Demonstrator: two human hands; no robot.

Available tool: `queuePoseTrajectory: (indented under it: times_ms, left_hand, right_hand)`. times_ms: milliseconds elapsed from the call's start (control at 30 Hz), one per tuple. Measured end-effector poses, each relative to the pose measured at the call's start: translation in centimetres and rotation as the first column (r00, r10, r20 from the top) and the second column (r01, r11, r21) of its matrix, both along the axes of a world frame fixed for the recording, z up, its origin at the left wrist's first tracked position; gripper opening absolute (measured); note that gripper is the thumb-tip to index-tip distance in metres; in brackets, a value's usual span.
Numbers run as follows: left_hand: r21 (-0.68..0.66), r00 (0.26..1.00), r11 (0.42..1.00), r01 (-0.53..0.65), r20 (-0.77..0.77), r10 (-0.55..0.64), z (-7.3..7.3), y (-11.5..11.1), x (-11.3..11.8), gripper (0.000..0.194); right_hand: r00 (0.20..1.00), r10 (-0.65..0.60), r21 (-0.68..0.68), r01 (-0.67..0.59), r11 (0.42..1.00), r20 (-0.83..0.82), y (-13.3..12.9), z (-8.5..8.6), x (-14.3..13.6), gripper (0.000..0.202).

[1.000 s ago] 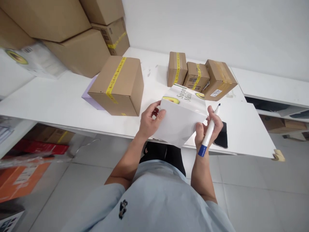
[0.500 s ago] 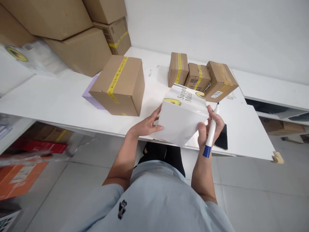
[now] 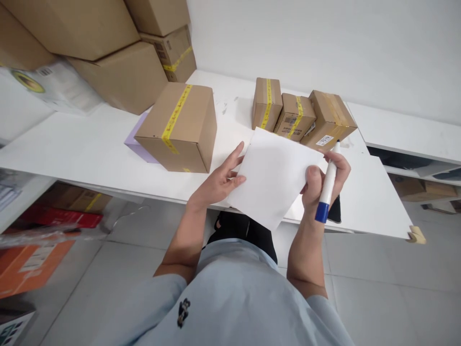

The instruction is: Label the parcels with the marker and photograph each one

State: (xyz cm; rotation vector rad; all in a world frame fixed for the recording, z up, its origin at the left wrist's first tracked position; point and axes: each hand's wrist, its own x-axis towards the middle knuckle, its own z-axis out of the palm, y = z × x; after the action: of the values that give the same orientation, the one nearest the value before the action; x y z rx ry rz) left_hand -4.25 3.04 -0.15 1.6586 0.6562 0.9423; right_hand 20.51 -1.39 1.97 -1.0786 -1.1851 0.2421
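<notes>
A white box (image 3: pixel 272 175), its plain face turned up toward me, is tilted between my hands over the table's front edge. My left hand (image 3: pixel 220 181) grips its left side, thumb at the near face and fingers along the edge. With thumb and fingers, my right hand (image 3: pixel 326 180) holds the box's right corner and also a white marker (image 3: pixel 328 185) with a blue end. The marker's dark tip points up and away from me. Partly covered by my right hand, a black phone (image 3: pixel 335 210) lies on the table.
Left of the box, a large taped carton (image 3: pixel 176 127) stands on the white table (image 3: pixel 367 192), against a lilac box (image 3: pixel 136 137). Several smaller cartons (image 3: pixel 267 103) line the back. Big cartons (image 3: pixel 118 77) are stacked at far left, beside a white avocado-printed package (image 3: pixel 57 86).
The white box has turned so its printed "Super Meal" side is out of sight and its plain face shows. My right hand and the marker have moved up and right.
</notes>
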Motion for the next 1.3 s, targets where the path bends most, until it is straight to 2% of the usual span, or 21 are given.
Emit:
queuePoseTrajectory:
  times_ms: [100, 200, 333, 433, 533, 733, 867, 1000, 1100, 1200, 1300]
  left_hand:
    - [0.008, 1.0, 1.0, -0.026, 0.012, 0.026, 0.7, -0.3, 0.3, 0.081]
    - [0.022, 0.998, 0.997, -0.069, 0.008, 0.068, 0.9, -0.2, 0.8, 0.077]
    - [0.056, 0.981, 0.98, -0.191, -0.014, 0.192, 0.4, 0.2, 1.7, 0.063]
    - [0.103, 0.975, 0.973, -0.208, -0.057, 0.214, -0.3, 0.1, 2.1, 0.047]
    - [0.157, 0.972, 0.965, -0.211, -0.068, 0.224, -1.0, 0.0, 2.2, 0.039]
    - [0.216, 0.96, 0.939, -0.266, -0.034, 0.28, -1.6, -0.4, 2.4, 0.036]
    - [0.302, 0.968, 0.925, -0.232, -0.026, 0.251, -2.0, -0.4, 2.6, 0.042]
    - [0.445, 0.955, 0.875, -0.189, -0.124, 0.269, -2.5, -0.6, 2.7, 0.055]
    - [0.539, 0.939, 0.819, -0.198, -0.137, 0.317, -2.8, -0.8, 3.0, 0.042]
    - [0.614, 0.919, 0.756, -0.225, -0.125, 0.374, -3.1, -0.7, 3.6, 0.025]
    - [0.651, 0.907, 0.717, -0.251, -0.102, 0.41, -3.3, -0.6, 4.3, 0.022]
  right_hand:
    - [0.998, -0.04, 0.02, 0.041, 0.999, -0.038, 1.2, 0.0, 0.7, 0.039]
    - [0.993, -0.052, -0.029, 0.049, 0.998, -0.11, 2.4, -0.4, 1.2, 0.037]
    - [0.979, -0.114, -0.163, 0.086, 0.983, -0.171, 3.8, -1.7, 1.4, 0.035]
    - [0.968, -0.117, -0.221, 0.066, 0.973, -0.223, 4.8, -3.0, 1.5, 0.034]
    - [0.956, -0.116, -0.235, 0.051, 0.971, -0.271, 5.1, -4.2, 1.6, 0.033]
    - [0.967, -0.006, -0.249, -0.06, 0.967, -0.254, 4.0, -4.8, 1.9, 0.038]
    - [0.96, 0.128, -0.195, -0.18, 0.964, -0.251, 3.2, -4.7, 1.6, 0.041]
    - [0.922, 0.204, -0.156, -0.266, 0.951, -0.327, 2.5, -4.7, 1.2, 0.04]
    - [0.905, 0.23, -0.125, -0.29, 0.949, -0.358, 1.6, -4.9, 1.1, 0.04]
    - [0.926, 0.221, -0.138, -0.272, 0.952, -0.305, 0.6, -5.3, 0.9, 0.042]
    - [0.941, 0.197, -0.135, -0.241, 0.961, -0.274, 0.1, -5.5, 0.7, 0.044]
